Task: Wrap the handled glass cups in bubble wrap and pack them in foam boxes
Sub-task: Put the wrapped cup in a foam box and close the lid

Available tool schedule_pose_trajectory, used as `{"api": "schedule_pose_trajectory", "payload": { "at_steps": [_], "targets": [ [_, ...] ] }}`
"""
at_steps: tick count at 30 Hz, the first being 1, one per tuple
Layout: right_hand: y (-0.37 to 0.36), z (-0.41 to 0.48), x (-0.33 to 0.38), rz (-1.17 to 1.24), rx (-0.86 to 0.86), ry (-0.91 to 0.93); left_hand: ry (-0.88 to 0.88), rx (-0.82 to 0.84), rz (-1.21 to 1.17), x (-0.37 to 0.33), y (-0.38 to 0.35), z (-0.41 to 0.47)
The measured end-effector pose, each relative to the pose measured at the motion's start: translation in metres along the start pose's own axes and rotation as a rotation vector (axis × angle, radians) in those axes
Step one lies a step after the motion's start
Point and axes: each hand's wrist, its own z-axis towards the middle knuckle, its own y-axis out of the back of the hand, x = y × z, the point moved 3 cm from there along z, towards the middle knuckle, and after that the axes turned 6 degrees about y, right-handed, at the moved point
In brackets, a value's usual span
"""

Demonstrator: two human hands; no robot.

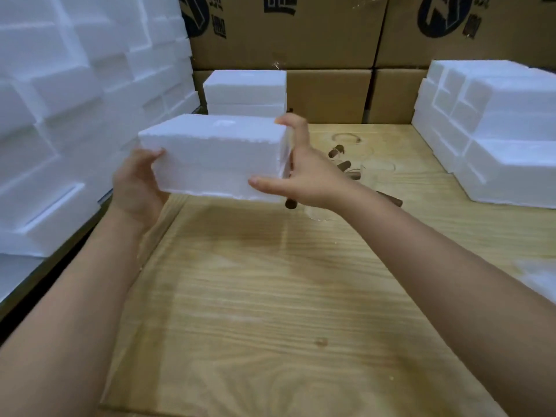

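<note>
Foam box (210, 155), white and closed, is being held in the air at centre frame, above a pale wooden table (270, 296) and clear of it. Both bare arms are reaching forward from the bottom corners of the frame.

The left hand (135, 188) is gripping the box's left end, thumb pressing on the near face, the other fingers hidden behind or beneath. The right hand (304, 170) is clamping the right end – thumb lying along the lower front edge, fingers (293, 123) curling over the top rear corner.

Judging by the closed lid, this box is probably packed and is being carried to the stack of two foam boxes (245, 91) standing just behind it, upper centre. Placing it calls for a level lift and square alignment on top.

Glass cups (346, 165) with brown handles are waiting unwrapped on the table behind the right hand – likely next. More foam pieces (75, 100) are piled at left and right; cardboard cartons (301, 31) are lining the back.
</note>
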Motion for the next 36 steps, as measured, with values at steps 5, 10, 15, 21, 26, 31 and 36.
{"api": "schedule_pose_trajectory", "payload": {
  "at_steps": [5,10,15,21,26,31,36],
  "targets": [
    [-0.037,0.04,-0.025,-0.089,0.156,-0.026,-0.013,-0.107,0.227,0.008,0.025,0.017],
    [-0.053,0.048,-0.039,-0.317,0.174,-0.02,0.039,-0.143,0.316,0.031,0.042,0.027],
    [-0.054,0.045,-0.042,-0.529,0.166,0.009,0.077,-0.11,0.373,0.044,0.048,0.028],
    [-0.041,0.04,-0.04,-0.352,0.149,-0.08,-0.043,-0.278,0.42,0.047,0.042,0.019],
    [-0.037,0.04,-0.039,-0.354,0.095,-0.1,-0.079,-0.276,0.546,0.045,0.036,0.015],
    [-0.038,0.039,-0.041,-0.323,0.063,-0.116,-0.105,-0.292,0.761,0.053,0.041,0.016],
    [-0.04,0.044,-0.043,-0.345,0.036,-0.133,-0.143,-0.311,0.897,0.052,0.04,0.019]
  ]
}}
